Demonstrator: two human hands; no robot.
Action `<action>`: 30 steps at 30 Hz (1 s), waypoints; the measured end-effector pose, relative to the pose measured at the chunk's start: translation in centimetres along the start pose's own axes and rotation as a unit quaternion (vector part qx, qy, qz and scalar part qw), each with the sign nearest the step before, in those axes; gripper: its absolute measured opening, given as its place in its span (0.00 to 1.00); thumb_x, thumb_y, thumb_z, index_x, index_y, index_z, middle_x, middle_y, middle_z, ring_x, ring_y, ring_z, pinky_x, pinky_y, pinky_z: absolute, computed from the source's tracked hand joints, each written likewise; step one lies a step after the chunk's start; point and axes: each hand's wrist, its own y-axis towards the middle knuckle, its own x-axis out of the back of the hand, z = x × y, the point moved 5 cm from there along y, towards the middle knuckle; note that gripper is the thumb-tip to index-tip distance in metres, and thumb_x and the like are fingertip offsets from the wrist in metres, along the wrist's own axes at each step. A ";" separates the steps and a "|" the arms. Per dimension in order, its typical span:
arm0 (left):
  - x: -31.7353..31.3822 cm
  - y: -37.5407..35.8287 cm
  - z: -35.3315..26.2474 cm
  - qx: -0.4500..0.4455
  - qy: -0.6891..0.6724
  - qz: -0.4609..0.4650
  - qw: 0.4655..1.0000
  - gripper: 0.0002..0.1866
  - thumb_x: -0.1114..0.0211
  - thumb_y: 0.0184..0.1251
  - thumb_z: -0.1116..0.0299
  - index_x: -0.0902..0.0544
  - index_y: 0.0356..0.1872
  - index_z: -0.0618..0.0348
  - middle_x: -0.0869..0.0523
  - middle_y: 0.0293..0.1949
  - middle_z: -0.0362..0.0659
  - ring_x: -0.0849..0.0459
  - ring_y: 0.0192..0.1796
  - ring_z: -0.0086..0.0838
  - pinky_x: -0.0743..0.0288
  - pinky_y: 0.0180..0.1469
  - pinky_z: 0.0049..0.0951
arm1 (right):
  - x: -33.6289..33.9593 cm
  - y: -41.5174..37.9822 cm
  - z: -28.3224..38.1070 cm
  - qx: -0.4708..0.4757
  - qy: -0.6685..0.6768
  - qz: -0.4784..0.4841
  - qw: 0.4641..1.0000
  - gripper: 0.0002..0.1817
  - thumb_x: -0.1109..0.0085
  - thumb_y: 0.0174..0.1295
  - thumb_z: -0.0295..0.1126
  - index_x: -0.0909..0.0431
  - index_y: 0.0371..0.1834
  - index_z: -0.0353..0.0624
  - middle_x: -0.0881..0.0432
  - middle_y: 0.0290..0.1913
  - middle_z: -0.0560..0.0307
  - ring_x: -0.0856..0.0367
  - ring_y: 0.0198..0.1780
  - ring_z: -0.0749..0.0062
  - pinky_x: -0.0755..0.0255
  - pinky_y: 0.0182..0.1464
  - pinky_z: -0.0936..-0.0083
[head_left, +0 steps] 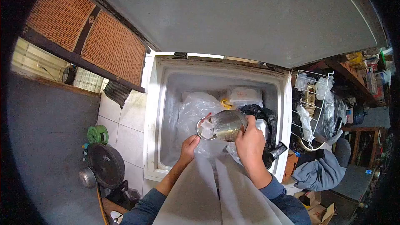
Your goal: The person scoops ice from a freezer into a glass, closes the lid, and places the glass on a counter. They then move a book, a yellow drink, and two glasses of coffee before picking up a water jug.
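Observation:
My right hand is wrapped around the base end of a shiny, greyish cup, which lies tipped nearly on its side with its mouth to the left. Whitish pieces that look like ice show inside the rim. Just below that mouth, my left hand is closed, thumb against fingers, at the edge of a clear plastic bag; part of its grip is hidden. Both hands are over an open chest freezer. The bag spreads across the freezer's left and middle part.
A white container and a black plastic bag sit inside the freezer. Its raised lid stands behind. On the right is a white wire rack holding bags; a black pan is on the left.

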 end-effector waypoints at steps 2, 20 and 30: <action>0.5 0.2 1.5 0.002 -0.025 -0.001 1.000 0.12 0.51 0.56 0.64 0.29 0.21 0.64 0.36 0.19 0.31 0.39 0.25 0.17 0.45 0.29 0.17 | 0.5 0.0 -0.1 0.003 0.030 -0.010 0.999 0.15 0.51 0.43 0.25 0.37 0.37 0.39 0.27 0.19 0.39 0.27 0.24 0.46 0.35 0.27 0.58; 4.8 -2.7 0.5 -0.002 -0.098 -0.038 0.994 0.14 0.52 0.58 0.62 0.25 0.34 0.63 0.24 0.31 0.37 0.31 0.36 0.19 0.42 0.42 0.17 | -30.3 5.2 -4.5 0.323 -0.068 0.239 0.913 0.10 0.60 0.50 0.29 0.27 0.32 0.46 0.24 0.31 0.48 0.24 0.32 0.58 0.30 0.33 0.66; 3.9 -2.7 -0.9 0.005 -0.093 -0.076 0.993 0.13 0.51 0.58 0.62 0.26 0.27 0.62 0.31 0.24 0.32 0.37 0.29 0.16 0.44 0.33 0.17 | -32.8 7.5 -6.9 0.254 -0.040 0.296 0.920 0.13 0.61 0.51 0.32 0.26 0.32 0.45 0.25 0.34 0.44 0.26 0.36 0.54 0.33 0.40 0.64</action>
